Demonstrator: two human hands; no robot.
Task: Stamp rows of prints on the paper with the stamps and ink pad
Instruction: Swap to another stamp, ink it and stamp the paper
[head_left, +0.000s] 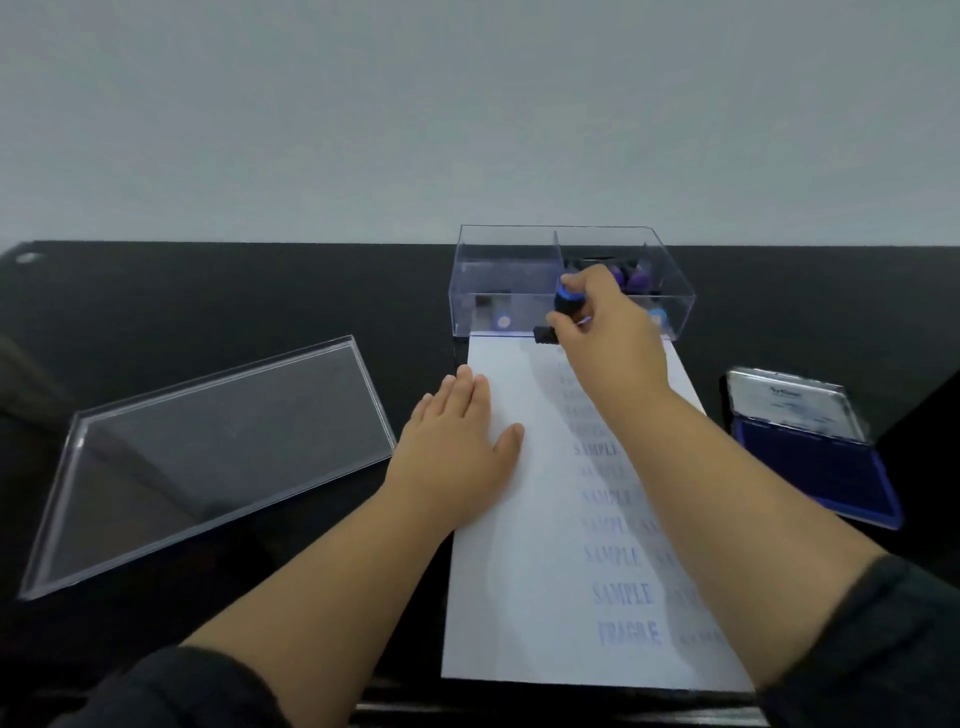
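The sheet of paper lay nearest the camera on the black surface, its near edge at the person's forearms, with a column of blue SAMPLE prints and one that seemed to read FRAGILE near the bottom. The left hand rested flat on the paper's left side, fingers straight, pinning it. The right hand curled around a black stamp with a blue ring, its base at the paper's far edge, just in front of the clear compartment box. Judging by this, a print was being pressed at the top of the column; the next move would likely call for a clean lift and re-inking at the open blue ink pad to the right. A clear lid lay to the left. The right forearm hid a second column, and the stamps in the box were blurred.
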